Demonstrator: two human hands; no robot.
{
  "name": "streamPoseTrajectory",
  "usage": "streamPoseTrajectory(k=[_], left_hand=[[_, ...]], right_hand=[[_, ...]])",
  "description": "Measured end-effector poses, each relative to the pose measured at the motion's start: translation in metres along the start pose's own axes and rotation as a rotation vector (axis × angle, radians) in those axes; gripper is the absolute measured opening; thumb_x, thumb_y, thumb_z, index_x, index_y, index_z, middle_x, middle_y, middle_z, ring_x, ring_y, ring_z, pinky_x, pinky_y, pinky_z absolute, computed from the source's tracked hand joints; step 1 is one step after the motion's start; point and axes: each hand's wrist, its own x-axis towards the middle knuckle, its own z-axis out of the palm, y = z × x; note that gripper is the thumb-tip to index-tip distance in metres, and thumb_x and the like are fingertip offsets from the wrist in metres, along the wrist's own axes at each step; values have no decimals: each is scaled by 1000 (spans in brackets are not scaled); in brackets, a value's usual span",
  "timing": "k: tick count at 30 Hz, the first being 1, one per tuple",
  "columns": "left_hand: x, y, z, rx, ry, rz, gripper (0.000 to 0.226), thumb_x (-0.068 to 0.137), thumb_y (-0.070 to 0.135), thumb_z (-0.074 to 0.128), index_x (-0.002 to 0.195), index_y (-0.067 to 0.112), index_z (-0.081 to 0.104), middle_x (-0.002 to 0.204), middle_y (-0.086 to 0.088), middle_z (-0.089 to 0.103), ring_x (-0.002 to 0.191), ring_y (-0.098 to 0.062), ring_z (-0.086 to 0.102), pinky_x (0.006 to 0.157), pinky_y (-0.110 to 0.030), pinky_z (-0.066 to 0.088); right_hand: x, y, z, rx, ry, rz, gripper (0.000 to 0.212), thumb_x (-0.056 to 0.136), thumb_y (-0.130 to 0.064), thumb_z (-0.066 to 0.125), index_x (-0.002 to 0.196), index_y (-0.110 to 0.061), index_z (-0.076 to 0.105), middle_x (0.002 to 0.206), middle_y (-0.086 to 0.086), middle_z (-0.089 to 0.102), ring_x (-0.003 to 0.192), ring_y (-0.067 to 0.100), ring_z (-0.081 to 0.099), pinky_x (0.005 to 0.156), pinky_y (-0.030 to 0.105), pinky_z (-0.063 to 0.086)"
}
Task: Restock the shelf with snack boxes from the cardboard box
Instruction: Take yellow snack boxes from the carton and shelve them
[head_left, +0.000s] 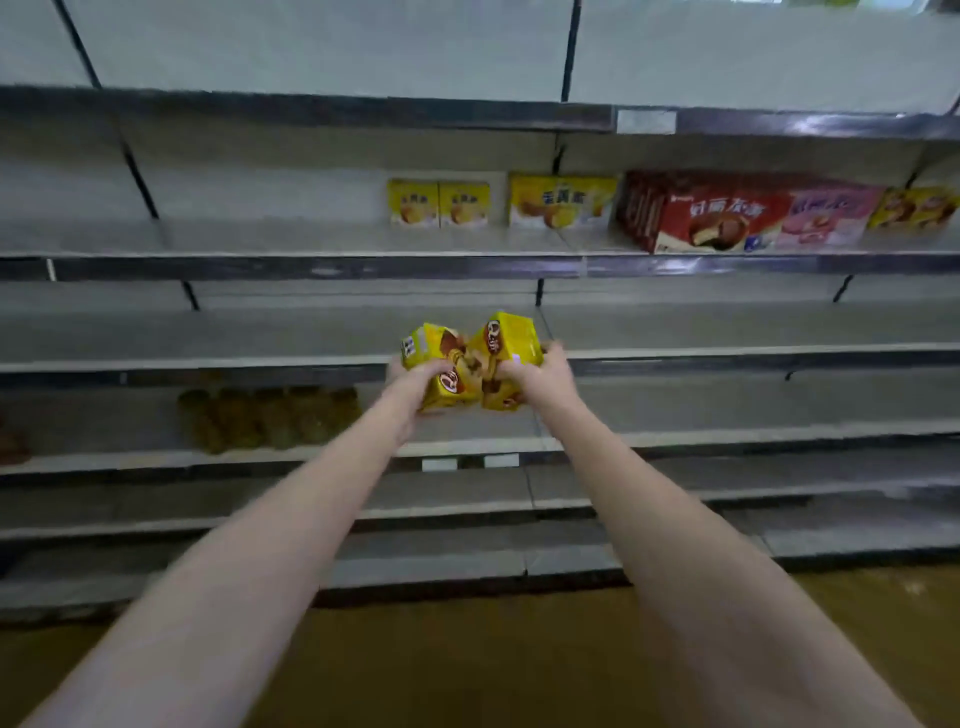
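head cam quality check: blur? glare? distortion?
Head view: overall soft with motion blur, the yellow boxes in both hands and the jars on the lower shelf smeared; glare streaks on the metal shelf edge upper right; wide-angle bending of shelf lines; lower shelves dim.

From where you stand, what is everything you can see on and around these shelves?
Yellow snack boxes in hand: two, yellow with a brown cake picture, held side by side in front of the middle shelf.
Yellow cake boxes: three, two small and one wider, standing at the back of the upper stocked shelf.
Red pie boxes: a row, count unclear, right of the yellow ones.
Pink box: one, right of the red row.
Yellow-orange box: one, far right of that shelf.
Brownish packs: about five, blurred, lower shelf on the left.
Shelving: several grey tiers.
Floor: brown.
Left hand: grips the left box.
Right hand: grips the right box.
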Motion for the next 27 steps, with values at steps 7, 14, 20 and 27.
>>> streamPoseTrajectory(k=[7, 14, 20, 27], left_hand=[[31, 53, -29, -129, 65, 82, 98, 38, 34, 90, 124, 13, 48, 111, -14, 70, 93, -29, 71, 86, -51, 58], [53, 110, -24, -176, 21, 192, 57, 68, -3, 79, 112, 18, 50, 107, -14, 69, 92, -34, 70, 78, -55, 58], [107, 149, -14, -148, 120, 253, 60, 69, 4, 83, 114, 13, 45, 109, -14, 66, 93, -32, 69, 80, -50, 59], [173, 192, -10, 40, 264, 310, 57, 53, 20, 92, 97, 17, 57, 100, -11, 72, 86, -25, 72, 77, -41, 60]], right_hand=[[19, -53, 36, 103, 52, -105, 64, 51, -44, 79, 103, -19, 49, 103, 6, 65, 96, 27, 66, 87, 50, 56], [55, -90, 48, 226, 27, -151, 59, 56, -38, 82, 104, -24, 52, 104, 4, 67, 93, 26, 70, 84, 51, 58], [121, -114, 62, 234, -29, -113, 87, 51, -37, 82, 122, -14, 37, 114, 12, 62, 95, 32, 69, 81, 49, 60], [199, -146, 70, 256, 21, -182, 77, 58, -41, 83, 120, -15, 46, 106, 6, 64, 97, 28, 66, 86, 50, 57]])
